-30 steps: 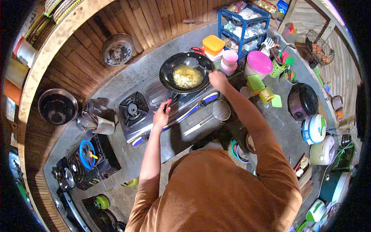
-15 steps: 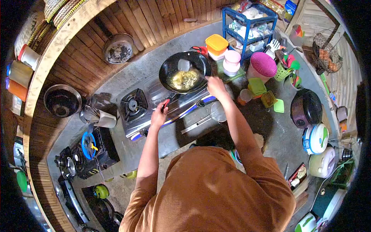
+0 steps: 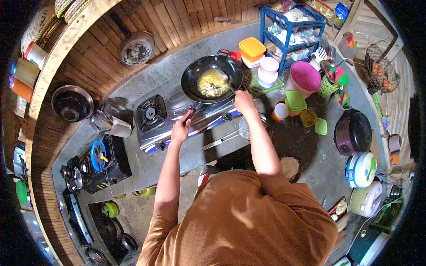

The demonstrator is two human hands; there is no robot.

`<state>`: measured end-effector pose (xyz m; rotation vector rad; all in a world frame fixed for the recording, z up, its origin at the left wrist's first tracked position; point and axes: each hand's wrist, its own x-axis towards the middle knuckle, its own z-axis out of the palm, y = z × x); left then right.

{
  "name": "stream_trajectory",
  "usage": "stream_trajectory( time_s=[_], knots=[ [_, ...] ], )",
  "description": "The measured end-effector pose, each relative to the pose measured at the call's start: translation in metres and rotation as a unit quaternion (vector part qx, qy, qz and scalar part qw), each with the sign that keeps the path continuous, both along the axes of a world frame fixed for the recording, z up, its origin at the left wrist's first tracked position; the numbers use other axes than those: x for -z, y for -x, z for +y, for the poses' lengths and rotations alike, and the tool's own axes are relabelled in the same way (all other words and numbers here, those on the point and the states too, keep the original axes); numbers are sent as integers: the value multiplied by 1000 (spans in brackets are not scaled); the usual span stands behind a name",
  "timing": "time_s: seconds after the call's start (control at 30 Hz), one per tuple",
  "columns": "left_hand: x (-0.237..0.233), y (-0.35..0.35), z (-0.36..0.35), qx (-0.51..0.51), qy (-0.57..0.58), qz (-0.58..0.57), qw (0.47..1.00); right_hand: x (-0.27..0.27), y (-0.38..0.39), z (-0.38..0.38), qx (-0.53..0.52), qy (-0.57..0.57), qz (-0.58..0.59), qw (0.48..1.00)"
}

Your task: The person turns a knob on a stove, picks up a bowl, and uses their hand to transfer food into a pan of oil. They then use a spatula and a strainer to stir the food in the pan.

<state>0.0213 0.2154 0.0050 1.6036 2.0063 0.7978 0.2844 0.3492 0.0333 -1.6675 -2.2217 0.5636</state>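
A black wok sits over the right burner of the stove, with yellowish food frying in its middle. My left hand is closed round the wok's red and black handle. In my right hand is a spatula, its handle slanting over the wok's right rim. The spatula's blade rests at the right side of the food and is partly hard to make out. The left burner carries nothing.
A long-handled strainer lies in front of the stove. Lidded tubs, a pink basket and a blue rack stand at the right back. Farther right is a dark pot. A bowl of grains sits near my right elbow.
The spatula blade has moved from the far side of the wok down to the food's right side. My right hand has shifted slightly left and nearer me. My left hand stays on the handle.
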Motion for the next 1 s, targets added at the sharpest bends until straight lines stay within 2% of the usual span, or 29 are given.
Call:
stream_trajectory(
  time_s=[0.07,0.13,0.23,0.37,0.4,0.47,0.5,0.6,0.7,0.77,0.8,0.9,0.97,1.0],
  knots=[
    [-12,-7,-1,-26,66,20,997,-1,0,-5,-6,28,6,1000],
    [-6,-6,-1,-27,57,16,998,1,-2,-11,-5,-15,124,992],
    [-4,-6,-2,-20,21,0,1000,5,-3,-14,-2,-38,164,986],
    [-1,-6,-2,-22,25,20,999,1,-2,-16,72,-95,178,977],
    [-3,-8,-3,-22,23,22,999,-9,-3,-20,89,-75,163,980],
    [-6,-12,-5,-32,34,19,999,6,-7,-12,95,-145,129,976],
    [-8,-14,-6,-40,41,21,998,9,-8,-11,93,-145,127,977],
    [-8,-15,-5,-47,55,22,997,12,-11,-5,109,-140,81,981],
    [-6,-14,-4,-45,53,18,997,7,-10,-4,104,-78,62,990],
    [-5,-13,-4,-42,42,11,998,10,-11,0,27,-3,53,998],
    [-3,-12,-4,-38,30,5,999,6,-10,-3,27,-3,53,998],
    [1,-10,-4,-29,20,-1,999,6,-10,-6,-1,-35,120,992],
    [0,-11,-4,-36,33,-4,999,23,-10,5,-17,42,210,977],
    [0,-11,-3,-43,47,-7,998,17,-10,4,-19,41,209,977]
  ],
)
